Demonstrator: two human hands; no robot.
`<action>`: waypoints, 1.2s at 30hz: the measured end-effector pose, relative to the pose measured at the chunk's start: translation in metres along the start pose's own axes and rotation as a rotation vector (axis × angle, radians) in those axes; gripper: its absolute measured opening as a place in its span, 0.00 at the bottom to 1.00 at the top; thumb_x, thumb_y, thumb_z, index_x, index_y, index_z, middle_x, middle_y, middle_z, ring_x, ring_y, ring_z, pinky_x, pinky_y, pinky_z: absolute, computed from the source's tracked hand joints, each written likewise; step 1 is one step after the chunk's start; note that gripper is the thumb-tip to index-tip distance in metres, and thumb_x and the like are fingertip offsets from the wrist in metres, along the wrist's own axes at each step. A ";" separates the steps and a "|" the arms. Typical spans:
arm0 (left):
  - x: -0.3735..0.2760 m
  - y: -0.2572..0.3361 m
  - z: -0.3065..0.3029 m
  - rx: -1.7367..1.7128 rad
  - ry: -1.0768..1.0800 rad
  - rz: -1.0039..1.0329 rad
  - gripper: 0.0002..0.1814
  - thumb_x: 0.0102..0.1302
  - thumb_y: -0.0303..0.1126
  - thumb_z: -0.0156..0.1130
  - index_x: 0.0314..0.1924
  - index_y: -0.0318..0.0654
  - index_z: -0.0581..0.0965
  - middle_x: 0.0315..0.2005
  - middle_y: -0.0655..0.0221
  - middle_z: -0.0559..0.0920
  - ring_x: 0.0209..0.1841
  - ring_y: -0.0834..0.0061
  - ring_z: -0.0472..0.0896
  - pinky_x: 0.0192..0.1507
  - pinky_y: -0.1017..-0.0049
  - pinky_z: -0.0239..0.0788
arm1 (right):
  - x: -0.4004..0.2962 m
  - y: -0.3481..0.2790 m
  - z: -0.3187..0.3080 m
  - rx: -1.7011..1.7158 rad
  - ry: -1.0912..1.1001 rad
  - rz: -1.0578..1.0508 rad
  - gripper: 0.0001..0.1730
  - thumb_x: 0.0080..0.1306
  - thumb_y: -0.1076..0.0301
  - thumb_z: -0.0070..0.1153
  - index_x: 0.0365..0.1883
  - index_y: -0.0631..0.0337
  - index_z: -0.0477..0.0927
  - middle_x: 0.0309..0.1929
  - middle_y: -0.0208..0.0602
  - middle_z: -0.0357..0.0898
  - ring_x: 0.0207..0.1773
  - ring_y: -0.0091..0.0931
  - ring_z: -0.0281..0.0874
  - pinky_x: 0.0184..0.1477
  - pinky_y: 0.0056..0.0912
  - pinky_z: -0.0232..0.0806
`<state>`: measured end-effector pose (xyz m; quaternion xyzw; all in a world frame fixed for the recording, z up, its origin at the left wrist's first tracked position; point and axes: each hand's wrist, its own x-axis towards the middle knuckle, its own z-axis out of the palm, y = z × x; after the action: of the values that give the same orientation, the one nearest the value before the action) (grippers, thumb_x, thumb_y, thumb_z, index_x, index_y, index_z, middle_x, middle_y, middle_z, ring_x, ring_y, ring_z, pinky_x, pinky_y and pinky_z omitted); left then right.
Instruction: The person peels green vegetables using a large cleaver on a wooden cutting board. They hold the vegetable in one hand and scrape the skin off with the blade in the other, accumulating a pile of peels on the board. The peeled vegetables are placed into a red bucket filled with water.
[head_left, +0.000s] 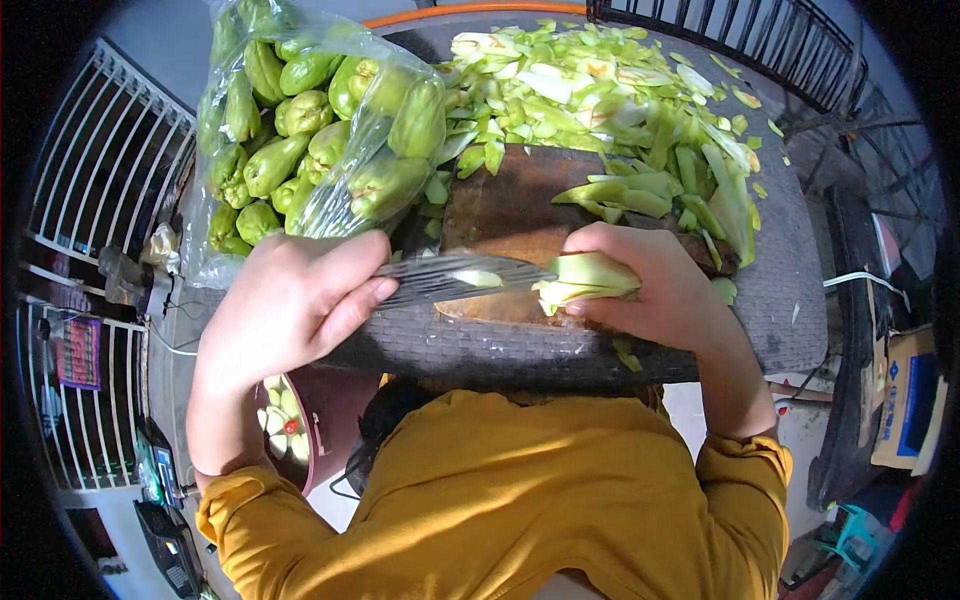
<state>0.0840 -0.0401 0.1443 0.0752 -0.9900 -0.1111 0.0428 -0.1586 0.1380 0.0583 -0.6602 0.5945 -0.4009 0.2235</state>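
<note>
My left hand (300, 292) is closed on the handle end of a knife (465, 277), whose blade is blurred and points right, with a pale scrap on it. The blade's tip meets a partly peeled pale green chayote (589, 279) gripped in my right hand (645, 277). Both are held over the near edge of a wooden cutting board (510, 195). Green peelings (630, 199) lie on the board's right side. At the upper left, a clear plastic bag (322, 195) holds several whole green chayotes (276, 166).
A large heap of peelings (570, 82) covers the back of the dark woven-pattern table (787, 300). Below its left front stands a reddish bucket (300, 427) with pale peeled pieces inside. Metal racks (112, 150) stand at the left; a cardboard box (904, 397) is at the right.
</note>
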 end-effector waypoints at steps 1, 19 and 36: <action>0.002 -0.003 0.002 -0.074 -0.012 -0.023 0.12 0.64 0.35 0.56 0.30 0.37 0.66 0.17 0.56 0.69 0.22 0.51 0.72 0.23 0.63 0.60 | 0.000 -0.001 0.000 0.023 -0.003 0.038 0.22 0.52 0.67 0.68 0.43 0.61 0.74 0.34 0.35 0.78 0.35 0.26 0.76 0.39 0.26 0.67; 0.018 -0.023 0.039 -0.999 -0.219 -0.440 0.10 0.72 0.36 0.48 0.43 0.38 0.72 0.20 0.83 0.65 0.21 0.91 0.62 0.21 0.86 0.53 | 0.006 0.013 0.016 0.311 0.098 0.212 0.25 0.54 0.68 0.66 0.48 0.65 0.73 0.37 0.32 0.78 0.36 0.22 0.76 0.41 0.25 0.69; 0.028 -0.014 0.055 -1.117 -0.201 -0.526 0.11 0.72 0.36 0.50 0.45 0.37 0.72 0.21 0.80 0.67 0.20 0.91 0.61 0.19 0.87 0.53 | 0.022 0.009 0.028 0.509 0.194 0.354 0.22 0.56 0.67 0.62 0.48 0.65 0.74 0.32 0.34 0.78 0.32 0.21 0.78 0.34 0.24 0.71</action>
<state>0.0527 -0.0466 0.0897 0.2718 -0.7301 -0.6252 -0.0467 -0.1428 0.1100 0.0410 -0.4281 0.5993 -0.5526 0.3900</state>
